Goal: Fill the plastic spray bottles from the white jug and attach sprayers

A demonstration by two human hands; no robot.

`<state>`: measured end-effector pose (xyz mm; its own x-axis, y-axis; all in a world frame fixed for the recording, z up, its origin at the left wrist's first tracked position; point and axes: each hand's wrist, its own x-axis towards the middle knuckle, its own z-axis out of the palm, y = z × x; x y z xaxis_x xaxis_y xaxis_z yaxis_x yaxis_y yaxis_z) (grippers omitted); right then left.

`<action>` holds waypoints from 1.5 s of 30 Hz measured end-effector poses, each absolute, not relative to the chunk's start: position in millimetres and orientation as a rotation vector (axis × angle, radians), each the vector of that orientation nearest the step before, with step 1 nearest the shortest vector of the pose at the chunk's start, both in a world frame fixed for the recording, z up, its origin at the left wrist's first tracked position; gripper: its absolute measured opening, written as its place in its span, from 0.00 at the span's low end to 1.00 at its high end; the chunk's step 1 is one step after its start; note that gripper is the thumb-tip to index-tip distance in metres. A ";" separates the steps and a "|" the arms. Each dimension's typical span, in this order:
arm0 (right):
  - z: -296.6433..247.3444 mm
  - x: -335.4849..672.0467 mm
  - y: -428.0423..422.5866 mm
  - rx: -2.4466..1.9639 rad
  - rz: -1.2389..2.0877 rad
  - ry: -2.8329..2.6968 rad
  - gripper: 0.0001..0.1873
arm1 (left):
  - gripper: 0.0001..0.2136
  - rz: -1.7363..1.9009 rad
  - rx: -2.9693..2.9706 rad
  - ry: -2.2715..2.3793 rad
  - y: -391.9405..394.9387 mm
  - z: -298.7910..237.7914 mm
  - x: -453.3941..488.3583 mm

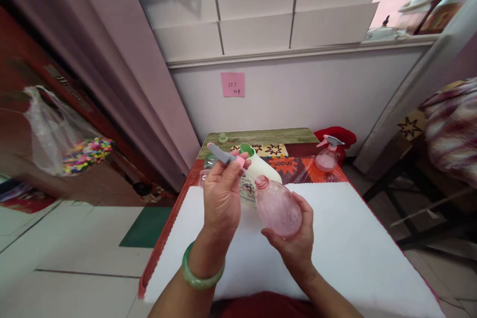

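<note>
My left hand is closed around the pink collar of a grey-and-pink spray nozzle, whose thin tube slants down to the mouth of a pink transparent bottle. Whether the tube tip is inside the neck I cannot tell. The bottle is tilted toward the left, its threaded neck uncovered, and my right hand grips its lower right side. Cloudy pinkish contents show through the wall. Behind both hands stands a white bottle with an open green mouth, partly hidden.
A second pink spray bottle with its nozzle on stands at the table's back right. A small green cap lies at the back left. A white mat covers the table's front. Left hangs a plastic bag of colourful pieces.
</note>
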<state>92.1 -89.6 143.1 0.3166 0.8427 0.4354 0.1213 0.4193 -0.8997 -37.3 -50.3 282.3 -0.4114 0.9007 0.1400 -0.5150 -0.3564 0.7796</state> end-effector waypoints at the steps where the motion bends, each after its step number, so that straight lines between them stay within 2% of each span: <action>1: 141.8 93.8 -89.2 -1.059 0.620 -1.170 0.52 | 0.10 1.922 0.686 0.804 -50.1 285.5 -42.0; 6: 138.7 106.5 -81.8 -1.115 0.636 -1.190 0.50 | 0.05 2.128 0.511 0.742 -52.3 299.0 -89.4; 11: 154.0 124.3 -56.6 -1.150 0.548 -1.252 0.50 | 0.13 2.249 0.305 0.801 -64.4 298.0 -142.4; 21: 208.8 133.1 -2.1 -1.122 0.467 -1.483 0.42 | 0.15 2.011 0.148 0.882 -95.7 253.0 -170.1; 45: 248.5 143.0 25.8 -1.174 0.279 -1.842 0.41 | 0.15 1.945 0.097 0.933 -100.0 233.4 -191.5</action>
<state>143.0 25.8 248.5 -0.1385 0.8115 0.5676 0.6068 0.5225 -0.5989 -191.5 -100.0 233.4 -0.5515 0.7798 -0.2962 -0.7192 -0.2646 0.6425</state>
